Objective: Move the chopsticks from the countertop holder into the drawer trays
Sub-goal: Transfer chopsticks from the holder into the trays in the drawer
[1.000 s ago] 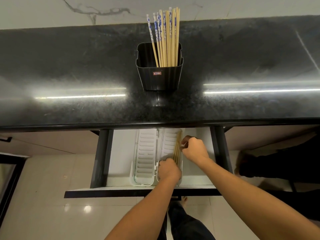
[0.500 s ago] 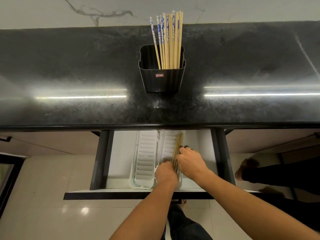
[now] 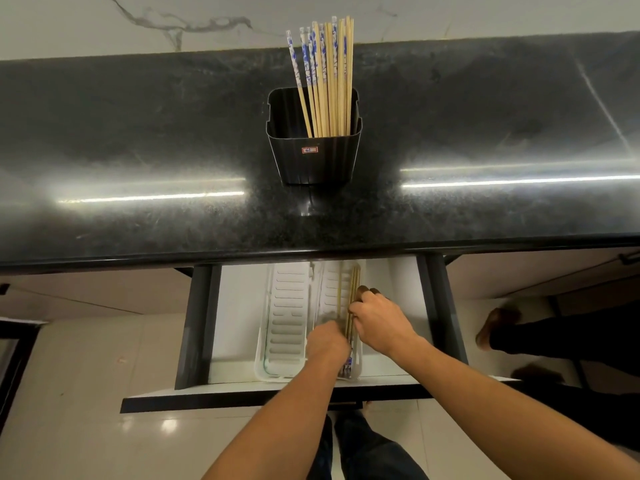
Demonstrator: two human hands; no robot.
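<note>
Bamboo chopsticks (image 3: 354, 289) in rt tray (image 3: 329, 289), axis front-back, blue ends nearest

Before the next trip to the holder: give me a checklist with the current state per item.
1. Drawer open enough to reach both trays: ok.
2. Tray chopsticks lying lengthwise inside the right tray: ok.
3. Left tray free for more: ok, no chopsticks show in it.
4. Holder upright on the countertop: ok.
5. Holder chopsticks all moved: not ok, a bunch stands in it.
6. Left hand and right hand free: cannot tell, both are at that bundle and the grip is unclear.
</note>
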